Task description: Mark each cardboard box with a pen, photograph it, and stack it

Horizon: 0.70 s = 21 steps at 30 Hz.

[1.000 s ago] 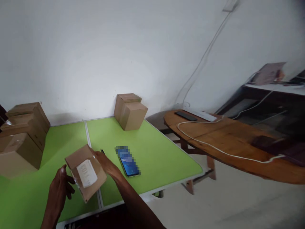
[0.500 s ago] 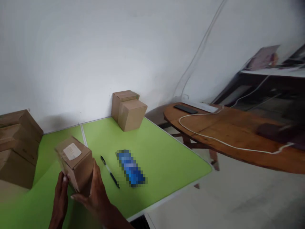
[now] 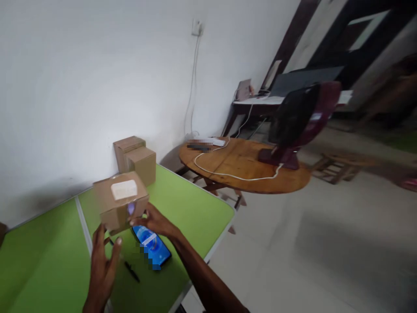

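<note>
A small cardboard box (image 3: 109,207) with a white label (image 3: 124,190) on top is held above the green table (image 3: 198,217). My right hand (image 3: 158,221) grips its right side, thumb at the front face. At its lower left corner is my left hand (image 3: 102,261), thumb and fingers spread; whether the fingertips touch the cardboard, I cannot tell. Under the box, a phone (image 3: 159,250) with a lit blue screen lies on the table, partly pixelated. To its left lies a black pen (image 3: 132,271), partly hidden by my left hand.
Two more cardboard boxes (image 3: 143,163) stand against the wall at the table's back corner. A round wooden table (image 3: 241,158) to the right bears a dark red, black-faced device (image 3: 302,121) and a white cable (image 3: 224,175). A low wooden stool (image 3: 345,163) stands farther off.
My view has swung right. The held box has moved right and up towards the two boxes at the back, and has turned. My left hand's fingers have spread from its side.
</note>
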Each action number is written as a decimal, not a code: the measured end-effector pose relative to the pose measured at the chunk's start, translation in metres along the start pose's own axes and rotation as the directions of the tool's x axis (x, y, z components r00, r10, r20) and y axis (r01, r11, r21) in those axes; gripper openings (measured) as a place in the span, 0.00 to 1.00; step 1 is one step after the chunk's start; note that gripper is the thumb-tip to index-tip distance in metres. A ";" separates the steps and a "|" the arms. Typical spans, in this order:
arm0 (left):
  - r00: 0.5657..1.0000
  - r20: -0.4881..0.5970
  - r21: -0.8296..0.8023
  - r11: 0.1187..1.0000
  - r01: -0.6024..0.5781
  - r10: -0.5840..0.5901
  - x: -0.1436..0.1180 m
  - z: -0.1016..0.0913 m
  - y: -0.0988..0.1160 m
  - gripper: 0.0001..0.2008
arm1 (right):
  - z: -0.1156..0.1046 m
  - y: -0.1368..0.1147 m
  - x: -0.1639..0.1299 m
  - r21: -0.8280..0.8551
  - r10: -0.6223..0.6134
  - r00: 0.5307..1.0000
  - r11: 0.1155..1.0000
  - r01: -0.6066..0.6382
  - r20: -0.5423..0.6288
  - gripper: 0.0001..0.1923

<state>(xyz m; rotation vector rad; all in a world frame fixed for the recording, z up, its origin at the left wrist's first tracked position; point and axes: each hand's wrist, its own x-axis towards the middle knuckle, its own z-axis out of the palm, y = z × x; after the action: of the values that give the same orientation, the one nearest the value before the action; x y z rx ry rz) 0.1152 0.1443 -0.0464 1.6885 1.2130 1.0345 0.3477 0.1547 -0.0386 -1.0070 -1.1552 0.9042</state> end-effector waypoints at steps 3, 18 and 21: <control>0.978 0.172 -0.034 0.993 -0.113 0.117 0.047 0.065 0.010 0.44 | -0.066 0.001 0.019 -0.031 0.014 0.999 0.999 -0.016 -0.041 0.22; 0.972 0.219 0.012 0.996 -0.084 0.080 0.128 0.158 -0.015 0.38 | -0.118 0.045 0.057 -0.157 0.165 0.880 0.953 -0.258 -0.446 0.28; 0.996 0.039 0.039 0.996 -0.085 0.084 0.075 0.100 -0.024 0.41 | -0.111 0.043 -0.004 -0.276 0.121 0.814 0.904 -0.326 -0.568 0.35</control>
<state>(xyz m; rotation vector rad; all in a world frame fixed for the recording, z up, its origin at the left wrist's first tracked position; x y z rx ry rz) 0.2159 0.2080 -0.0910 1.7962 1.1548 1.0307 0.4540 0.1463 -0.0923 -1.6155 -0.7290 0.5292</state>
